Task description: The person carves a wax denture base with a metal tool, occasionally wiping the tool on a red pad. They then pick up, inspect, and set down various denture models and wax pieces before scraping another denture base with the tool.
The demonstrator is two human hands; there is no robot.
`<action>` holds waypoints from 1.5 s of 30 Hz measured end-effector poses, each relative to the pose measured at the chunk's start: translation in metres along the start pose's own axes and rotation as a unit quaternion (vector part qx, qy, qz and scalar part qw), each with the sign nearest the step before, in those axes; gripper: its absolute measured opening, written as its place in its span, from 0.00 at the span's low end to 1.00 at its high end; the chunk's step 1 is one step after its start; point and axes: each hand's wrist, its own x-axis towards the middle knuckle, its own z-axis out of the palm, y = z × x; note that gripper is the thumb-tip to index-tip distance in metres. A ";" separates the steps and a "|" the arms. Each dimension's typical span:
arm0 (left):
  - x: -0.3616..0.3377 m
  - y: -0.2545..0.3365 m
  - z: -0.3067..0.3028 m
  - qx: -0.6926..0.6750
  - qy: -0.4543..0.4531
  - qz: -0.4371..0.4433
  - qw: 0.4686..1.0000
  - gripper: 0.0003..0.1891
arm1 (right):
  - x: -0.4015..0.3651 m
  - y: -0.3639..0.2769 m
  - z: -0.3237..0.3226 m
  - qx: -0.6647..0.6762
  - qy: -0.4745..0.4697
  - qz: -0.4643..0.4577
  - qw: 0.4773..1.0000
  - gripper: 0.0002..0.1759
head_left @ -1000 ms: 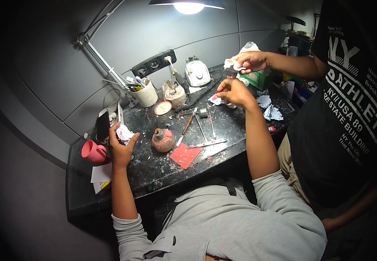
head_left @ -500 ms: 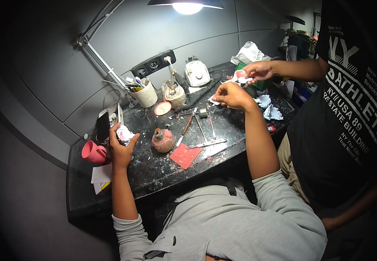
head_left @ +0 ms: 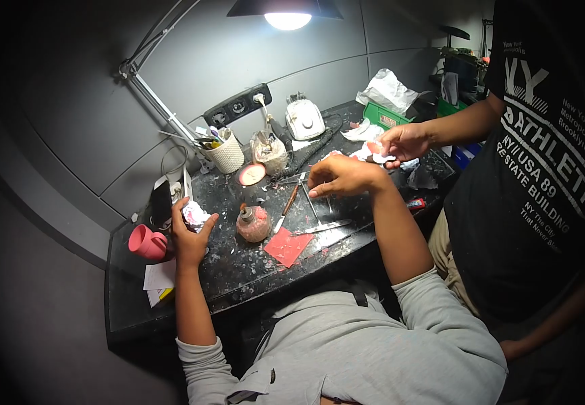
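On the left of the bench, my left hand [head_left: 189, 237] grips a dental cast [head_left: 196, 214], white with pink on it, fingers and thumb around its sides. My right hand [head_left: 346, 177] hovers over the tools, fingers bent and thumb apart, with nothing visible in it. Below it lie a wax knife [head_left: 287, 208] with a brown handle and a metal spatula [head_left: 323, 227]. A glass spirit burner [head_left: 254, 224] stands between my hands, beside a red wax sheet [head_left: 288, 247]. A co-worker's hand [head_left: 406, 143] at the right holds a white and pink piece [head_left: 375, 150].
A pink mug [head_left: 147, 241] and a dark phone [head_left: 161, 202] are at the left. Behind stand a pen cup [head_left: 226, 154], a jar [head_left: 269, 152] and a white device [head_left: 304, 118]. A green box [head_left: 385, 116] is at the back right; a lamp [head_left: 287, 17] hangs above.
My right hand has drawn back toward the tools, away from the white pieces. The co-worker's hand has come lower with its piece, uncovering the green box. My left hand stays on the cast.
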 end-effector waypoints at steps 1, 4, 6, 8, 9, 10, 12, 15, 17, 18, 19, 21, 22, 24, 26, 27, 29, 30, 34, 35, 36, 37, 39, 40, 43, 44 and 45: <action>0.001 -0.001 0.000 0.005 0.005 0.012 1.000 0.35 | -0.001 -0.002 0.004 -0.007 0.017 -0.052 0.998 0.21; 0.001 -0.004 0.000 0.004 0.003 0.013 1.000 0.35 | -0.012 -0.027 0.018 0.014 0.053 -0.056 0.997 0.19; 0.003 0.000 -0.001 0.003 0.000 0.010 1.000 0.35 | -0.017 -0.037 0.032 0.007 0.106 -0.116 0.988 0.17; 0.000 0.000 0.000 0.002 -0.007 0.005 1.000 0.36 | -0.023 -0.042 0.048 0.086 0.123 -0.148 0.977 0.15; 0.000 -0.002 0.000 0.003 -0.004 0.012 1.000 0.36 | -0.023 -0.038 0.060 0.127 0.169 -0.147 0.966 0.16; 0.001 -0.003 0.001 0.004 0.001 0.021 1.000 0.36 | -0.025 -0.036 0.068 0.126 0.170 -0.147 0.966 0.16; 0.001 -0.001 0.001 0.010 0.001 0.020 1.000 0.35 | -0.027 -0.032 0.079 0.051 0.297 -0.185 0.935 0.19; 0.001 -0.001 0.001 0.017 0.000 0.020 1.000 0.35 | -0.021 -0.025 0.087 0.025 0.322 -0.211 0.923 0.22; 0.001 -0.001 0.001 0.019 -0.003 0.018 1.000 0.35 | -0.021 -0.024 0.089 0.013 0.318 -0.211 0.924 0.22; 0.002 -0.002 0.002 0.019 0.000 0.017 1.000 0.35 | -0.021 -0.024 0.088 -0.011 0.316 -0.210 0.925 0.22; 0.001 -0.002 0.002 0.020 0.002 0.014 1.000 0.35 | -0.021 -0.023 0.090 -0.034 0.313 -0.208 0.926 0.22; 0.001 -0.002 0.002 0.020 -0.001 0.014 1.000 0.35 | -0.021 -0.022 0.091 -0.031 0.315 -0.205 0.926 0.22; 0.001 -0.002 0.002 0.020 -0.003 0.014 1.000 0.35 | -0.020 -0.021 0.091 -0.029 0.317 -0.203 0.926 0.22; 0.001 -0.003 0.002 0.013 0.001 0.003 1.000 0.36 | -0.020 -0.020 0.091 -0.033 0.317 -0.197 0.927 0.22; 0.001 -0.004 0.002 0.006 0.006 -0.008 1.000 0.37 | -0.020 -0.020 0.090 -0.037 0.316 -0.192 0.928 0.21; 0.001 -0.003 0.002 0.003 0.004 -0.011 1.000 0.37 | -0.021 -0.021 0.091 -0.033 0.316 -0.190 0.929 0.21; 0.001 -0.004 0.002 0.000 0.003 -0.016 1.000 0.37 | -0.021 -0.021 0.091 -0.030 0.316 -0.188 0.929 0.21; 0.001 -0.005 0.002 0.003 0.005 -0.014 1.000 0.37 | -0.021 -0.020 0.091 -0.035 0.318 -0.192 0.928 0.21; 0.001 -0.002 0.001 0.005 0.005 -0.013 1.000 0.37 | -0.020 -0.020 0.091 -0.050 0.325 -0.195 0.924 0.20; 0.001 -0.002 0.001 0.005 0.006 -0.013 1.000 0.37 | -0.020 -0.020 0.090 -0.050 0.324 -0.195 0.924 0.20; 0.001 -0.002 0.001 0.013 0.003 -0.001 1.000 0.36 | -0.021 -0.021 0.090 -0.050 0.326 -0.193 0.924 0.20; 0.001 -0.003 0.001 0.021 -0.001 0.012 1.000 0.36 | -0.021 -0.022 0.090 -0.049 0.327 -0.190 0.924 0.20; 0.001 -0.003 0.001 0.019 -0.001 0.012 1.000 0.36 | -0.022 -0.022 0.090 -0.048 0.325 -0.187 0.926 0.20; 0.001 -0.003 0.001 0.018 -0.002 0.015 1.000 0.36 | -0.022 -0.021 0.090 -0.047 0.324 -0.185 0.927 0.20; 0.001 -0.001 0.000 0.002 0.002 -0.011 1.000 0.37 | -0.019 -0.020 0.091 -0.036 0.339 -0.217 0.915 0.20; 0.001 -0.001 0.001 0.002 0.002 -0.012 1.000 0.37 | -0.020 -0.021 0.090 -0.036 0.339 -0.217 0.915 0.20; 0.002 -0.002 0.001 0.006 0.006 -0.002 1.000 0.37 | -0.020 -0.022 0.090 -0.035 0.340 -0.218 0.914 0.20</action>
